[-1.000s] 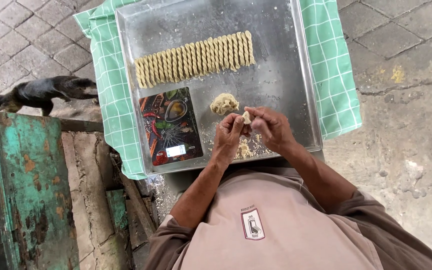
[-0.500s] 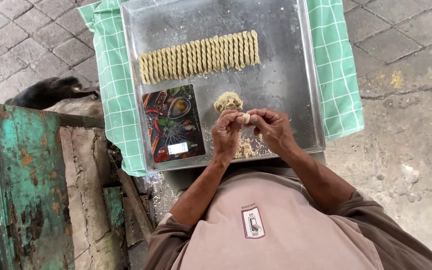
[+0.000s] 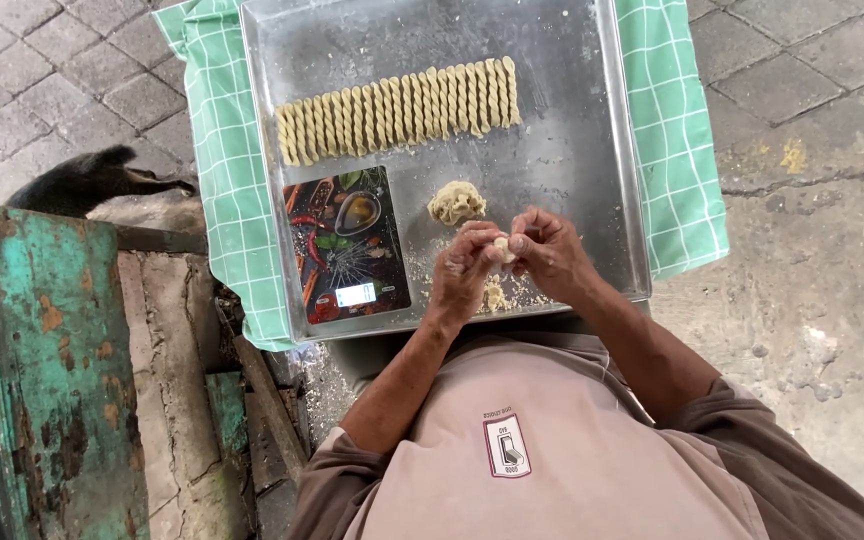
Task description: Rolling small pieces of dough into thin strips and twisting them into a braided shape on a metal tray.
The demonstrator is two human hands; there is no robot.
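Pinching a small pale lump of dough (image 3: 501, 246) between the fingertips of both hands, the person holds it just above the near part of the metal tray (image 3: 572, 180). The left hand (image 3: 467, 270) and right hand (image 3: 550, 252) meet at the lump, fingers closed together on it from either side. The dough is cream-yellow, rounded and mostly hidden by the fingers, so its exact shape cannot be told. At 12 o'clock from the hands, close by, sits a crumpled, ridged dough ball (image 3: 456, 202) of the same colour. Loose crumbs (image 3: 497, 295) lie under the hands at 6 o'clock. Farther off at 11 o'clock a row of twisted dough sticks (image 3: 397, 110) lies side by side. At 9 o'clock rests a kitchen scale (image 3: 346, 245) with a dark, picture-printed top. A green checked cloth (image 3: 217, 150) lies under the tray.
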